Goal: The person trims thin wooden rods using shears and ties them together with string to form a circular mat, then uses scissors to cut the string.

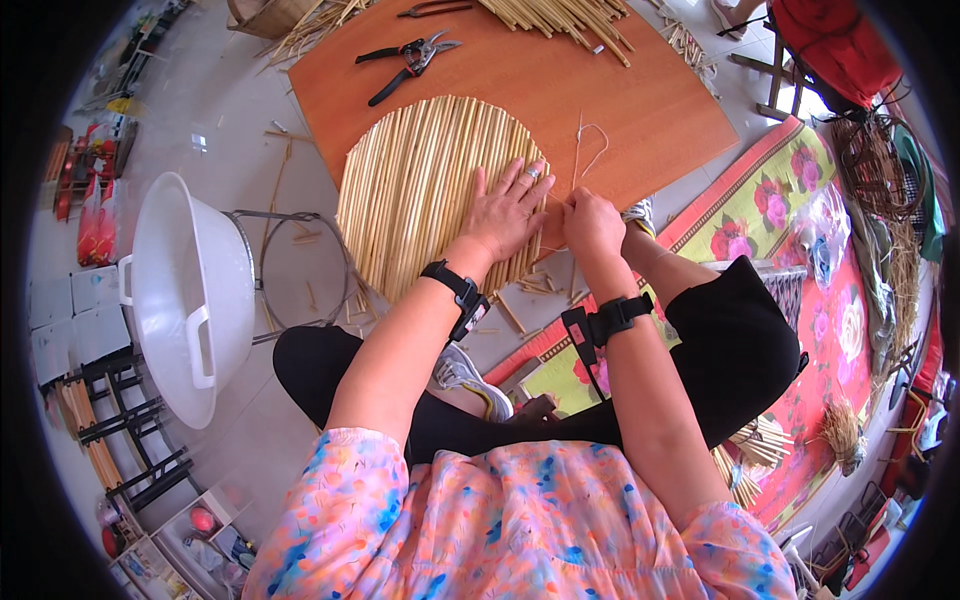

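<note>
Reed stalks, pale yellow and laid side by side, make up the round mat (425, 195), a flat ribbed disc that lies partly on the orange-brown board (620, 95) and overhangs its near edge toward the person's knees. The left hand (508, 210) lies flat on the mat's right part, fingers spread, gripping nothing. The right hand (590, 222), just right of the mat's edge, is closed with its fingertips pinched on a thin pale cord (590, 150) that loops up over the board; how tightly it holds cannot be told. Both wrists wear black straps.

The mat's far rim is a clean curve; its near edge is ragged, with cut stalk ends scattered on the floor just below it. Bare smooth board lies open to the right of the mat and beyond it.

Beyond the mat, black-handled pruning shears (410, 62) rest on the board, and farther off a bundle of loose stalks (565, 20) crosses the board's far edge. Left of the mat a metal ring stand (300, 270) sits on the grey floor, with a white plastic basin (190, 300) tipped against it. Right of the mat, past the person's black-clad knee, spreads a floral woven floor mat (770, 200) in red and green.
</note>
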The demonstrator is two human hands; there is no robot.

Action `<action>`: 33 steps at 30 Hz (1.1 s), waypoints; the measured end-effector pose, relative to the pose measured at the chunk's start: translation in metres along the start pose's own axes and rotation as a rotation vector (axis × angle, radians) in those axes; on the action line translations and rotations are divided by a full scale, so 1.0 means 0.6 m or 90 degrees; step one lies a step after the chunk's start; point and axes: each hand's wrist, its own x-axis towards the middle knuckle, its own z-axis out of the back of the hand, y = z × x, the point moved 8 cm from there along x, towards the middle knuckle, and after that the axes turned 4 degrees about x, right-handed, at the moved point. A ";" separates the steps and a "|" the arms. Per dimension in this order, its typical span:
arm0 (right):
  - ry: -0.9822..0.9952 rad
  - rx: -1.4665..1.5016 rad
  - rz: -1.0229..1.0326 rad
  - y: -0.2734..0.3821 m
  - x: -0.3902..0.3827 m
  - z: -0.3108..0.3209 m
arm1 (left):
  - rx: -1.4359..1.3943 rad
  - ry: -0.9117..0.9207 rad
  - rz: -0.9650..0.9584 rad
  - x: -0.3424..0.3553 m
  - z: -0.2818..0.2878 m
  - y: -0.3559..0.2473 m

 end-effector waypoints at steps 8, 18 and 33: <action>-0.073 0.033 -0.106 -0.014 -0.021 0.054 | -0.004 -0.009 0.006 -0.004 -0.001 0.001; -0.006 0.005 -0.038 -0.001 0.006 -0.006 | -0.009 0.008 0.004 0.002 -0.002 0.000; -0.030 0.156 -0.041 -0.051 -0.024 0.081 | -0.006 0.002 0.000 -0.001 0.001 -0.005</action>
